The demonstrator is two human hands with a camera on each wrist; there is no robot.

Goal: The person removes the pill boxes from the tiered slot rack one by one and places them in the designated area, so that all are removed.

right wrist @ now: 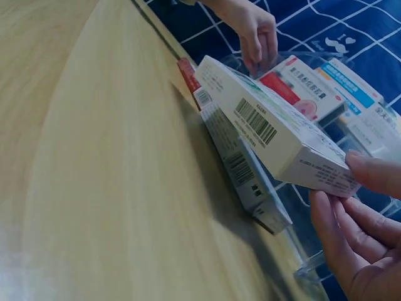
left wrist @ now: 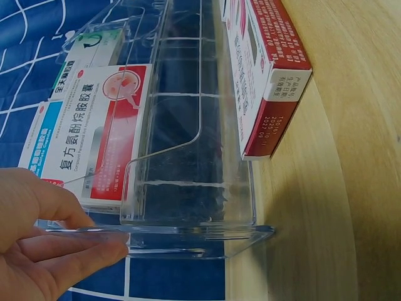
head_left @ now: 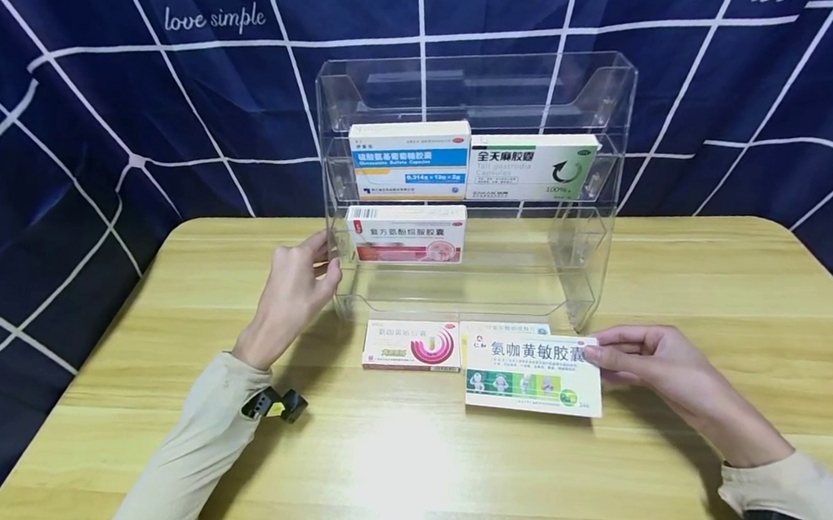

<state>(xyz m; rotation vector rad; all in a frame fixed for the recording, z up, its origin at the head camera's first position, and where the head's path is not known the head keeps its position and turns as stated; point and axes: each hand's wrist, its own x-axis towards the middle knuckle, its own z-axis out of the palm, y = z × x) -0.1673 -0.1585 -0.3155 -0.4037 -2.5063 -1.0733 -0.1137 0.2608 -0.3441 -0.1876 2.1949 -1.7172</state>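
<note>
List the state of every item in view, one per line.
Clear plastic tiered rack: upright, left hand gripping its side.
White rectangular carton with green picture strip: held in right hand, visible end closed.
White carton with pink rings: visible end closed.
Pale carton behind the held one: partly hidden in head view.
Blue-and-white carton: upright in rack.
Green-and-white carton: upright beside it.
Red-and-white carton: one tier below.

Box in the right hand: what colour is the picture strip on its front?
Mostly green; the picture strip shows best in the head view.
</note>
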